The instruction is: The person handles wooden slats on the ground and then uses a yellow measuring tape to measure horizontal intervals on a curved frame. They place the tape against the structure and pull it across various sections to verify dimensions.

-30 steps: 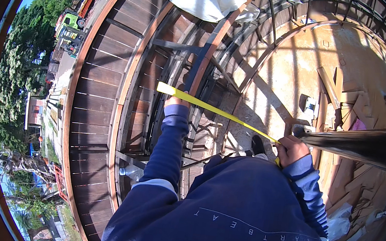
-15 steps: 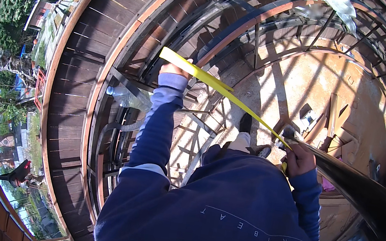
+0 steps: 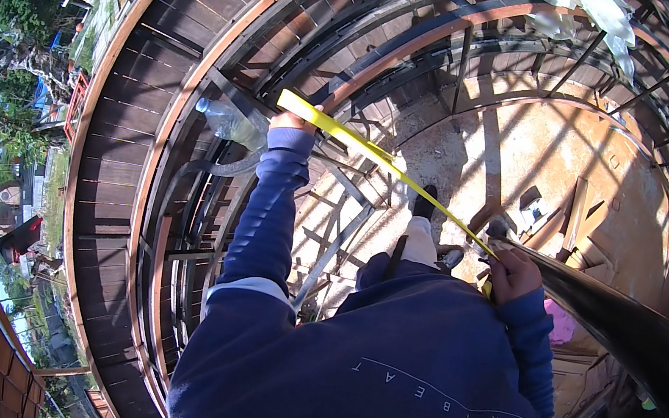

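A yellow tape measure blade [image 3: 416, 189] runs stretched between my two hands, slanting from upper left down to the right. My left hand [image 3: 291, 121] grips it near its free end, which sticks out past the hand; the blade covers part of the fingers. My right hand [image 3: 516, 276] is closed at the other end, where a bit of yellow, likely the tape's case, shows below the fingers. The left hand is beside a curved dark metal frame [image 3: 239, 97] and a clear plastic bottle [image 3: 229, 122]. A thick dark pole [image 3: 595, 299] passes right by my right hand.
Curved wooden slats [image 3: 130, 129] with metal rails rise on the left. Below, the sandy floor [image 3: 522, 154] holds loose boards [image 3: 577, 216] and my shoes. White sheeting [image 3: 581, 6] hangs at the far side; a pink item [image 3: 560, 324] lies at the right.
My left hand has shifted slightly left and nearer me, now closer beside the bottle. The blade stays stretched between both hands; the whole view has shifted a little.
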A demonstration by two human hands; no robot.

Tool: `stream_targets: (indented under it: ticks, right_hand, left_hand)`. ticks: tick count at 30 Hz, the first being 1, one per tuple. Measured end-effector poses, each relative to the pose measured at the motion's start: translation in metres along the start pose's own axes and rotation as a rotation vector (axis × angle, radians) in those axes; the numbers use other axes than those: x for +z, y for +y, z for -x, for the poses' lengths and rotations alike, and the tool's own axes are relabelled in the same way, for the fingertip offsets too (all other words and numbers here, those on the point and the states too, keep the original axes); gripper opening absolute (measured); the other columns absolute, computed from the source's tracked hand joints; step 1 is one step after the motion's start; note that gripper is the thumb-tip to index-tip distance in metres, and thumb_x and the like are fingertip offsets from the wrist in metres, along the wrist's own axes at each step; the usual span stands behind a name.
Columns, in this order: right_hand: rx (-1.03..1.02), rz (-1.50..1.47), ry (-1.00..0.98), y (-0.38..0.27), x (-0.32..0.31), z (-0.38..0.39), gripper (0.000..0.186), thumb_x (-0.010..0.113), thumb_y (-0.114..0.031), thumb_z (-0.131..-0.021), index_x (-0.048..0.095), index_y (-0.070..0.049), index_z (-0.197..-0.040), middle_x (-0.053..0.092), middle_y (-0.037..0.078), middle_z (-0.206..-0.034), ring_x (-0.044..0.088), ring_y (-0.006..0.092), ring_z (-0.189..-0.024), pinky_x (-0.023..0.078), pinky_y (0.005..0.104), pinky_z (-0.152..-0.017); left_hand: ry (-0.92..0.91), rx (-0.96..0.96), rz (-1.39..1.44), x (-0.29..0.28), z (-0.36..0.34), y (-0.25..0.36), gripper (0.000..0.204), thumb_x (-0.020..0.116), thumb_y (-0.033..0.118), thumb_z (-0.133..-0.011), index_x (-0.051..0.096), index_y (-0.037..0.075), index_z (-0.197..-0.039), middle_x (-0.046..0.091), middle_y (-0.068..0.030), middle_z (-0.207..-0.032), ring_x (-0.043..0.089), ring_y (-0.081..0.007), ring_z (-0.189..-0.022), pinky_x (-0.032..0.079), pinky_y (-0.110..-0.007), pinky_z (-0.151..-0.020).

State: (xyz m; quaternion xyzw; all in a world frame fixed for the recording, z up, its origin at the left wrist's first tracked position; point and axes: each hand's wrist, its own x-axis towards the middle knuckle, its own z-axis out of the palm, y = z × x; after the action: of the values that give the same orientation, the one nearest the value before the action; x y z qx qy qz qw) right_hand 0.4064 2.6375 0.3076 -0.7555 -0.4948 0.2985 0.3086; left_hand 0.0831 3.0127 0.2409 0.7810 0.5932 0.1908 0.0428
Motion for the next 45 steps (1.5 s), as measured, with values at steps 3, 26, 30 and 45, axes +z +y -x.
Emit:
stream_targets:
  ticks: [3, 26, 30, 45]
  right_hand:
    - [0.031, -0.016, -0.009, 0.005, 0.004, 0.008, 0.014, 0.064, -0.014, -0.085, 0.069, -0.002, -0.089, 0.060, 0.017, -0.076, 0.061, 0.0366, -0.073, 0.048, 0.0436, -0.066]
    - [-0.129, 0.117, 0.047, -0.018, 0.003, -0.015, 0.016, 0.060, -0.016, -0.089, 0.067, -0.003, -0.083, 0.063, 0.018, -0.077, 0.063, 0.0381, -0.075, 0.051, 0.0471, -0.068]
    - [-0.114, 0.124, 0.035, -0.019, 0.004, -0.018, 0.016, 0.060, -0.016, -0.089, 0.067, -0.002, -0.083, 0.062, 0.019, -0.076, 0.062, 0.0391, -0.074, 0.050, 0.0477, -0.068]
    - [-0.043, 0.073, -0.045, -0.025, 0.012, -0.036, 0.024, 0.057, -0.027, -0.093, 0.065, -0.006, -0.083, 0.063, 0.018, -0.070, 0.062, 0.0394, -0.066, 0.050, 0.0462, -0.061]
  left_hand:
    - [-0.021, -0.087, 0.051, 0.010, 0.007, -0.015, 0.046, 0.070, 0.055, -0.082, 0.076, 0.010, -0.084, 0.070, -0.0151, -0.072, 0.070, -0.0333, -0.068, 0.055, -0.042, -0.063]
    - [-0.173, -0.117, -0.107, 0.010, 0.004, -0.018, 0.037, 0.065, 0.037, -0.084, 0.069, 0.004, -0.099, 0.071, -0.0212, -0.094, 0.068, -0.0382, -0.090, 0.054, -0.047, -0.084]
    - [-0.110, -0.150, -0.107, 0.014, 0.009, -0.020, 0.036, 0.065, 0.038, -0.083, 0.070, 0.005, -0.097, 0.071, -0.0215, -0.089, 0.069, -0.0386, -0.086, 0.055, -0.047, -0.082]
    - [-0.075, -0.231, -0.062, 0.013, 0.017, -0.011, 0.034, 0.067, 0.041, -0.080, 0.071, 0.009, -0.091, 0.072, -0.0144, -0.081, 0.071, -0.0336, -0.076, 0.057, -0.044, -0.074]
